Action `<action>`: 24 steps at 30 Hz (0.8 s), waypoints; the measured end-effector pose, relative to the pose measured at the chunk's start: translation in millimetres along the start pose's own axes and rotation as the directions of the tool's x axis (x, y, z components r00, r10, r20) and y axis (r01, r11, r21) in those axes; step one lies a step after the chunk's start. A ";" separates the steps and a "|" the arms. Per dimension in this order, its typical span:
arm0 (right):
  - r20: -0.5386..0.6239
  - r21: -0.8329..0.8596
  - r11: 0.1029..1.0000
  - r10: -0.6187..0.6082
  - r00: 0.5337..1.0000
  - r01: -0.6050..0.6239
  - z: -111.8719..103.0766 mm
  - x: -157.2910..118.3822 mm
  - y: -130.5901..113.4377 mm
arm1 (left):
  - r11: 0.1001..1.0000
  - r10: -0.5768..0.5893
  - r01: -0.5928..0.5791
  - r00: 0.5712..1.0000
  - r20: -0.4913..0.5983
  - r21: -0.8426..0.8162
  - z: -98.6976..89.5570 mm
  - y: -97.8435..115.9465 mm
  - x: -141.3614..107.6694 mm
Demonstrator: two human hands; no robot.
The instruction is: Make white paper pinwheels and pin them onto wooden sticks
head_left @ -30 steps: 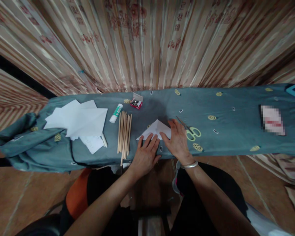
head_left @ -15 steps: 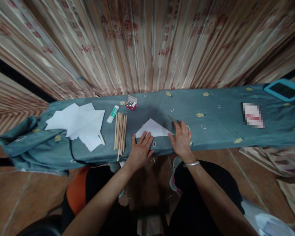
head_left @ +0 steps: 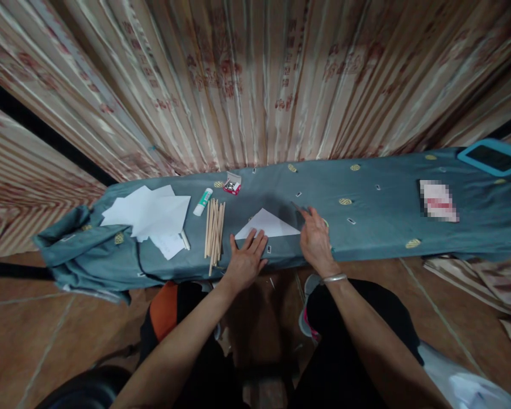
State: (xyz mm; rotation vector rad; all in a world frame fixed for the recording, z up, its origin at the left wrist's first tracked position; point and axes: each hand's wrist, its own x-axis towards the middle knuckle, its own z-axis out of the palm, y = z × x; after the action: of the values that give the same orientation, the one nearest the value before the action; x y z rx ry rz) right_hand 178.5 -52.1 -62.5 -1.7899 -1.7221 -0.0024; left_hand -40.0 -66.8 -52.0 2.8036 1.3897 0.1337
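head view: from where i stand, a white triangular paper (head_left: 269, 222) lies on the blue-green cloth-covered counter (head_left: 387, 213), its fold seemingly made, no cut visible. the left hand (head_left: 244, 261) rests flat on it, fingers parted, grasping nothing; the right hand (head_left: 317, 241) curls over slim metal scissors (head_left: 298, 208), grip unclear. pale wooden sticks (head_left: 214, 230) lie loose, seemingly unused.

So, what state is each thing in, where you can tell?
Paper triangle, flat, left hand spread on it
Scissors, mostly hidden by right hand; open or shut unclear
Glue stick, lying on its side
Small red box, lid open
Wooden sticks, loosely bunched
White sheets, overlapping
Blue-framed tablet, screen dark
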 end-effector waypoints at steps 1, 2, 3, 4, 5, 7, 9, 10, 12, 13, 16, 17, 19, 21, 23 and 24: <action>0.021 0.041 0.998 -0.037 0.999 0.036 1.5 3.3 -2.1 | 1.000 -0.003 0.003 1.000 -0.001 0.005 0.0 0.1 0.1; 0.049 0.068 0.995 -0.075 0.996 0.072 3.4 6.4 -5.0 | 1.000 -0.006 0.006 1.000 -0.002 0.009 0.0 0.3 0.1; 0.079 0.075 0.992 -0.110 0.991 0.104 5.6 9.1 -8.7 | 1.000 -0.007 0.007 1.000 -0.002 0.012 -0.1 0.5 0.2; 0.107 0.060 0.990 -0.136 0.985 0.130 8.0 10.9 -12.9 | 1.000 -0.006 0.006 1.000 0.001 0.012 -0.1 0.8 0.3; 0.130 0.029 0.988 -0.155 0.979 0.153 10.4 11.9 -17.3 | 1.000 -0.002 0.002 1.000 0.008 0.010 -0.2 1.0 0.5; 0.164 -0.045 0.982 -0.173 0.971 0.182 15.3 11.3 -25.1 | 1.000 0.002 -0.002 1.000 0.028 0.002 -0.6 0.9 0.6; 0.184 -0.088 0.980 -0.159 0.970 0.178 19.8 8.5 -29.8 | 1.000 0.004 -0.003 0.999 0.047 -0.004 -1.4 -0.4 0.0; 0.189 -0.094 0.982 -0.142 0.972 0.162 21.7 6.9 -30.5 | 1.000 0.006 -0.006 0.998 0.055 -0.004 -2.0 -1.7 -1.0; 0.189 -0.086 0.988 -0.110 0.976 0.128 24.6 4.5 -29.2 | 1.000 0.019 -0.020 0.998 0.066 0.004 -3.7 -5.6 -5.0; 0.186 -0.079 0.990 -0.102 0.977 0.119 25.5 3.9 -27.3 | 1.000 0.028 -0.029 0.997 0.071 0.012 -4.7 -8.0 -8.1; 0.168 -0.061 0.992 -0.102 0.980 0.113 26.1 4.2 -19.8 | 0.998 0.039 -0.043 0.996 0.085 0.041 -7.7 -15.4 -20.9; 0.163 -0.058 0.992 -0.104 0.981 0.115 25.9 4.6 -17.6 | 0.998 0.037 -0.042 0.996 0.087 0.050 -8.4 -17.2 -25.6; 0.160 -0.055 0.991 -0.113 0.981 0.123 25.2 5.1 -14.5 | 0.997 0.026 -0.031 0.997 0.079 0.067 -9.4 -19.6 -34.0; 0.160 -0.059 0.990 -0.114 0.980 0.125 24.7 4.7 -13.8 | 0.997 0.008 -0.013 0.998 0.062 0.082 -9.7 -20.1 -39.8; 0.157 -0.064 0.990 -0.111 0.981 0.122 24.5 3.7 -14.7 | 0.996 -0.011 0.006 0.999 0.050 0.085 -9.4 -19.6 -42.8; 0.156 -0.067 0.990 -0.110 0.982 0.121 24.5 3.2 -15.4 | 0.996 -0.020 0.016 0.999 0.044 0.083 -9.2 -19.3 -43.4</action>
State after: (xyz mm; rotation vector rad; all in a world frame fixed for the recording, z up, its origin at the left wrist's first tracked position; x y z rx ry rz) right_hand 154.8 -39.5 -73.7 -1.7812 -1.9566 0.0195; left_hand -82.2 -89.8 -46.9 2.8394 1.4434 0.0131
